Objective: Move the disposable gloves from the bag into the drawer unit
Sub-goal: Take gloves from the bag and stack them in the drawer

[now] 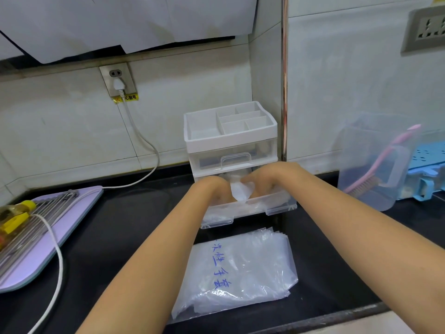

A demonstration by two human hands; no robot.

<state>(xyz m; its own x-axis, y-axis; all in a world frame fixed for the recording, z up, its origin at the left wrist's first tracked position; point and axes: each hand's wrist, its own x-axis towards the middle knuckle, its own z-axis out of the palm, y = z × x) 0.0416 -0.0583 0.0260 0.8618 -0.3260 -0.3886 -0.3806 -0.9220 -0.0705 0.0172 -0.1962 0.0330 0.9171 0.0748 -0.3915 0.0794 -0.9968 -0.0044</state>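
While 2 hands (pixel 212 189) (pixel 267 180) grip gloves (pixel 240 192), the drawer (pixel 255 208) stands open.

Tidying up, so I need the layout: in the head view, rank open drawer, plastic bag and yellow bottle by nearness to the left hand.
1. The open drawer: the left hand reaches into it.
2. The plastic bag: on the counter, toward the person.
3. The yellow bottle: far left edge.

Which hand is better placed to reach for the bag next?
Probably the left hand: its forearm lies close beside the bag, while the right hand reaches deeper into the open drawer with the gloves.
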